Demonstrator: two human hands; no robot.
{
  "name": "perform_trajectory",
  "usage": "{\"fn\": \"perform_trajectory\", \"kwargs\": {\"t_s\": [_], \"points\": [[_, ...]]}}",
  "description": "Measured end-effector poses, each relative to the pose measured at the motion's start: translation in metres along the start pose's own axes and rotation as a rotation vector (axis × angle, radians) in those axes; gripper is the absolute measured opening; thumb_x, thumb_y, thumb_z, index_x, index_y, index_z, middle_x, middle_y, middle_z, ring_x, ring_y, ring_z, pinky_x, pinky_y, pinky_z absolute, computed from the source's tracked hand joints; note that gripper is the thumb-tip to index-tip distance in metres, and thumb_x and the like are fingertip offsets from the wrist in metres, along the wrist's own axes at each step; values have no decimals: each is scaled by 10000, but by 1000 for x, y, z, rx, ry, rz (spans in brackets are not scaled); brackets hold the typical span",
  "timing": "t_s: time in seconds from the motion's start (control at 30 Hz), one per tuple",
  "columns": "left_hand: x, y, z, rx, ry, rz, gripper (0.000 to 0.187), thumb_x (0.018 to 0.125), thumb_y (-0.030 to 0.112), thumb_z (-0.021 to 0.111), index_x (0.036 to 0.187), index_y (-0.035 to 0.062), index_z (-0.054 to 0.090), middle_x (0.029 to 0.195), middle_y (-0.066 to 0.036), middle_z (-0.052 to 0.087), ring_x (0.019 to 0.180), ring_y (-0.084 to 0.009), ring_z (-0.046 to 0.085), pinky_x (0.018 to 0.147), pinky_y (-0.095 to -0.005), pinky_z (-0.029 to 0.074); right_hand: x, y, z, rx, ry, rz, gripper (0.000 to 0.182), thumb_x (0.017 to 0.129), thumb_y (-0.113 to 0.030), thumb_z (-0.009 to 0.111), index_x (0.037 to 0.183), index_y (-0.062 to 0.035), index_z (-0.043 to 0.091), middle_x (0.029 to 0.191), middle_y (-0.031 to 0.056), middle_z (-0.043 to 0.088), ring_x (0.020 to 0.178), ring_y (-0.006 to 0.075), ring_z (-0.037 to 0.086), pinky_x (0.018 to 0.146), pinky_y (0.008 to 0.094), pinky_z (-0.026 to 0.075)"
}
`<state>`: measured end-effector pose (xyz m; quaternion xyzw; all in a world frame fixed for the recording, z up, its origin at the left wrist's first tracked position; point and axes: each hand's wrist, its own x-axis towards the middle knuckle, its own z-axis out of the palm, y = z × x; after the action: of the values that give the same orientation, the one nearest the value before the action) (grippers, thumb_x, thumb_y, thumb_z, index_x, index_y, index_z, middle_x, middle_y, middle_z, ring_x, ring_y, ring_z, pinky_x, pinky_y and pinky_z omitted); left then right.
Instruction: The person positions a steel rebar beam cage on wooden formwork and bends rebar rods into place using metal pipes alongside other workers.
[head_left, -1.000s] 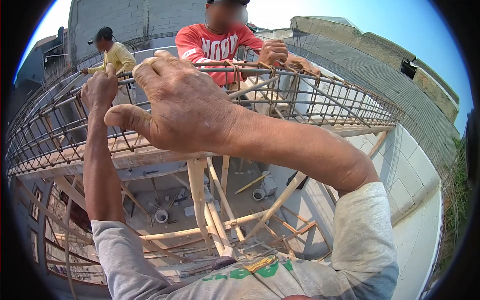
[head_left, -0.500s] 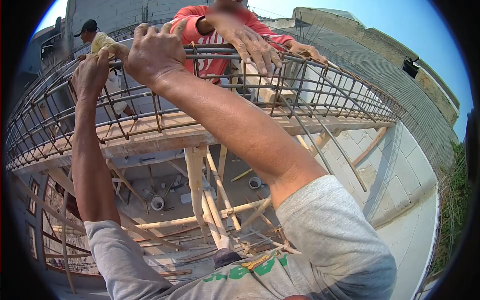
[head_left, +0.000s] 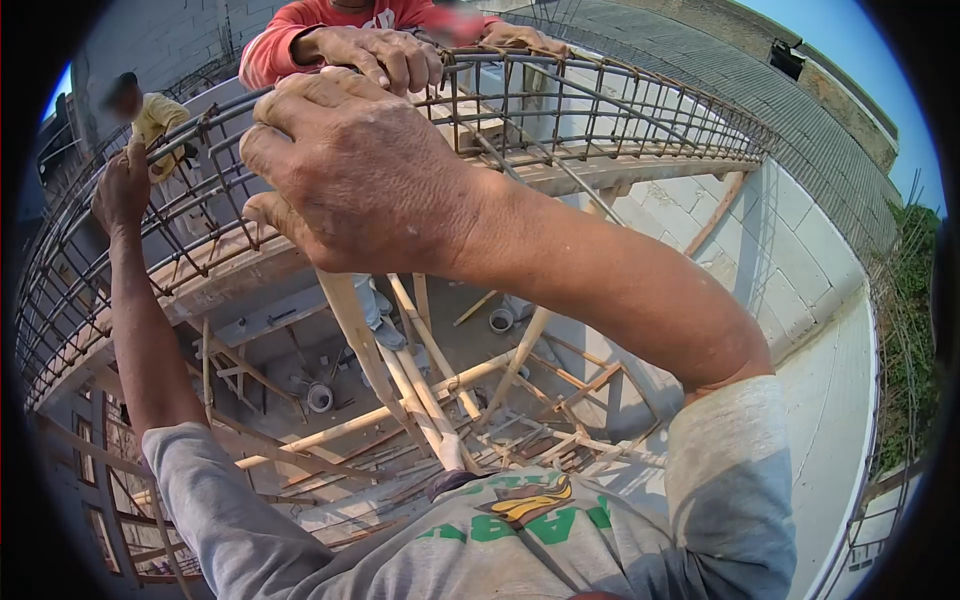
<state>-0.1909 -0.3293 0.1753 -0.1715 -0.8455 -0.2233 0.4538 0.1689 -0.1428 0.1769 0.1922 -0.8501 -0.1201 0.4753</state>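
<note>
A long rebar cage (head_left: 600,105) of rusty bars and stirrups curves across the upper view above a wooden formwork board (head_left: 235,268). At the far left, my left hand (head_left: 122,190) is closed round the cage's upper bar. My right hand (head_left: 370,170) is raised in front of the cage, just below the top bar. Its fingers are curled with the back of the hand toward me; whatever lies inside them is hidden. Close beyond it, a co-worker's hand (head_left: 375,55) rests at the top bar, and that person's other hand (head_left: 525,38) lies farther right along the cage.
Another person in a yellow shirt (head_left: 160,128) stands beyond the cage at left. Bamboo and timber props (head_left: 400,385) rise from the floor far below, where a bucket (head_left: 320,397) stands. A pale block wall (head_left: 790,250) runs along the right. Slanting rods (head_left: 545,150) cross the cage.
My right hand has come off the upper bar at left and moved right and nearer to me. My left hand appears lower and farther left. The view has shifted, and the co-worker leans lower.
</note>
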Motion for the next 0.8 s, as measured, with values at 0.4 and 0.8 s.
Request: {"fn": "perform_trajectory", "kwargs": {"t_s": [0.4,0.8], "points": [[19,-26,31,52,21,-7,634,929,664,288,1139,226,695,1031,-164,694,1014,-382,640,837,-482,488,-193,50,-88,-687,-1012,937,293,840,-115,624,1051,81,569,758,174,696,730,291,720,632,392,580],[-222,236,-26,-985,191,514,232,883,157,648,1061,13,613,986,-133,622,980,-299,601,866,-380,484,-210,49,-94,-731,-975,715,443,793,-127,671,1150,102,540,764,139,679,615,202,704,513,297,562]]}}
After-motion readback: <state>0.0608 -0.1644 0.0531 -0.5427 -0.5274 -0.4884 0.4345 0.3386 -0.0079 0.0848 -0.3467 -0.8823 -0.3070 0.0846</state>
